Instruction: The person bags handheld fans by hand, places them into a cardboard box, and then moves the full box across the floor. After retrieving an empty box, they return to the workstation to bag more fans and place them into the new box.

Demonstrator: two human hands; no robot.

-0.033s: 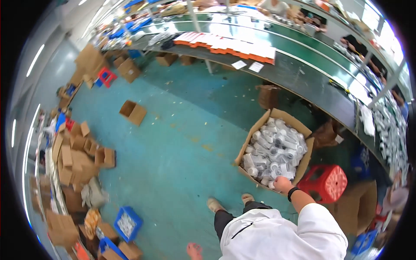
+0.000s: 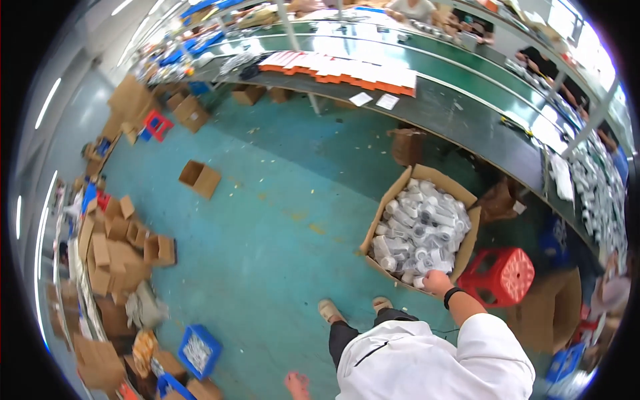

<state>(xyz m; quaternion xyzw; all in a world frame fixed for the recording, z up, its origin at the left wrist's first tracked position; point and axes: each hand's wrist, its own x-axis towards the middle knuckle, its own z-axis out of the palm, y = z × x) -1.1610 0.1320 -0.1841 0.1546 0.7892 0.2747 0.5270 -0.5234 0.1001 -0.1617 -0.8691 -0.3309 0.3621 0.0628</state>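
A large open cardboard box (image 2: 366, 241) stands on the floor in front of me to the right, heaped with clear plastic bags of white and grey parts (image 2: 427, 223). My right hand (image 2: 438, 283), with a black band on its wrist, is closed at the near rim of this box. Its fingertips are hidden, but it appears to grip the cardboard edge, beside a white round-ended part (image 2: 419, 282). My left hand (image 2: 297, 385) hangs low by my side near the bottom edge, away from any object. Blur hides how its fingers lie.
A red plastic stool (image 2: 497, 277) stands right of the box, with an open carton (image 2: 547, 310) nearer me. A long workbench (image 2: 460, 123) crosses beyond. One small carton (image 2: 200, 179) sits mid-floor. Piled cartons (image 2: 120, 260) and a blue basket (image 2: 215, 347) lie left.
The whole view shifts slightly. My right hand sits marginally farther right along the box's near rim; the box and its contents look unchanged.
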